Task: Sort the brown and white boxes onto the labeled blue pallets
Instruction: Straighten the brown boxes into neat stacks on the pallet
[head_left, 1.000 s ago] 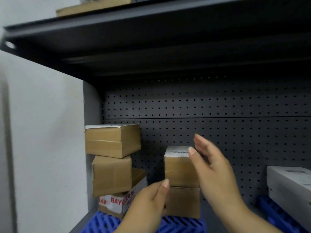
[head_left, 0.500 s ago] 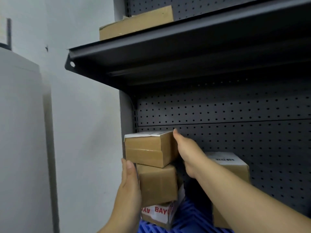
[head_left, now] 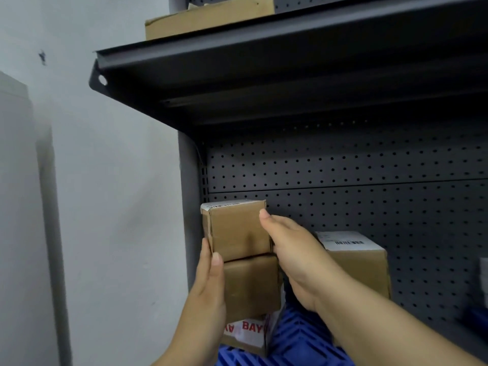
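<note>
A stack of three boxes stands at the left end of the blue pallet (head_left: 295,344) on the shelf. The top brown box (head_left: 237,228) has a white label on its lid. My left hand (head_left: 208,294) lies against the stack's left side, thumb on the front edge where the top box meets the middle brown box (head_left: 250,283). My right hand (head_left: 293,252) grips the top box's right side, thumb on its front corner. The bottom box (head_left: 249,331) carries white tape with red letters. Another brown box (head_left: 356,262) with a barcode label stands to the right.
A dark shelf board (head_left: 264,83) overhangs the boxes, with a flat brown box (head_left: 208,18) on top of it. Dark pegboard (head_left: 369,180) forms the back. A white wall (head_left: 105,180) lies to the left. A pale box edge (head_left: 483,276) shows at far right.
My view has shifted closer to the left stack. My right hand left the barcode box and came onto the top box; my left hand rose along the stack's left side. The top box has turned.
</note>
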`<act>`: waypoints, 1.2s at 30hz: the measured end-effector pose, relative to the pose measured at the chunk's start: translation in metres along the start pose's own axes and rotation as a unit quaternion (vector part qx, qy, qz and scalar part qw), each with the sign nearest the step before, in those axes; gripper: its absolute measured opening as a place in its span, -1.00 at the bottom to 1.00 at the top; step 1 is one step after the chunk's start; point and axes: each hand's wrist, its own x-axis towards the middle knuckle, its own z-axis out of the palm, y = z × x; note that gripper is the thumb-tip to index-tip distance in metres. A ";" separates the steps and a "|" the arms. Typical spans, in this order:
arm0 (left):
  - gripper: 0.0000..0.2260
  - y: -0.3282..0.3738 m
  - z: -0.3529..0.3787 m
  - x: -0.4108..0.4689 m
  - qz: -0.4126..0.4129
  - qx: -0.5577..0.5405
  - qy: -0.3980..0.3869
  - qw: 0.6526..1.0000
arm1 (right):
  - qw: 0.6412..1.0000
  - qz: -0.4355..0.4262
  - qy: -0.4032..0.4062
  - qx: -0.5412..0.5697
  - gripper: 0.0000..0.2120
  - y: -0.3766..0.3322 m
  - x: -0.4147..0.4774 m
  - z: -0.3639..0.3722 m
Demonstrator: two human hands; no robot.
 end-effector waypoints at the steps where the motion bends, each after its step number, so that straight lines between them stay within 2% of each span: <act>1: -0.35 -0.001 0.000 0.000 0.007 0.008 0.014 1.000 | 1.000 -0.012 -0.001 -0.001 -0.41 0.001 -0.002 -0.001; 4: -0.43 -0.003 0.002 -0.001 0.034 0.056 0.019 0.998 | 0.999 -0.040 -0.005 -0.020 -0.41 0.007 -0.005 -0.002; 7: -0.51 -0.009 0.000 0.002 0.045 0.067 0.011 0.997 | 0.998 -0.032 -0.009 -0.056 -0.42 0.016 -0.002 0.000; 12: -0.56 -0.014 -0.012 0.016 0.072 0.101 0.003 0.992 | 0.999 -0.003 -0.032 -0.028 -0.52 0.023 0.003 0.001; 16: -0.58 -0.014 -0.023 0.032 0.066 0.107 -0.025 0.992 | 1.000 0.006 -0.023 -0.018 -0.44 0.022 0.007 0.006; 19: -0.62 -0.017 -0.025 0.040 0.046 0.071 -0.052 0.995 | 1.000 0.010 -0.008 -0.013 -0.33 0.024 0.010 0.011; 27: -0.70 -0.036 -0.035 0.062 0.001 -0.010 -0.097 0.995 | 1.000 0.027 -0.001 0.005 -0.26 0.028 0.017 0.020; 31: -0.49 -0.036 -0.039 0.066 -0.001 -0.029 -0.113 0.993 | 0.999 0.044 -0.011 -0.029 -0.16 0.029 0.011 0.012; 32: -0.44 -0.036 -0.038 0.070 -0.027 -0.052 -0.094 0.994 | 0.998 0.060 -0.011 -0.035 -0.16 0.032 0.009 0.007; 33: -0.45 -0.039 -0.039 0.070 -0.057 -0.086 -0.085 0.991 | 0.996 0.077 -0.014 -0.040 -0.25 0.033 0.006 0.002; 35: -0.52 -0.053 -0.042 0.061 -0.081 -0.124 -0.101 0.984 | 0.993 0.111 -0.028 -0.021 -0.56 0.042 -0.001 0.001; 36: -0.53 -0.057 -0.040 0.055 -0.099 -0.140 -0.122 0.978 | 0.989 0.140 -0.032 -0.022 -0.46 0.051 -0.002 0.001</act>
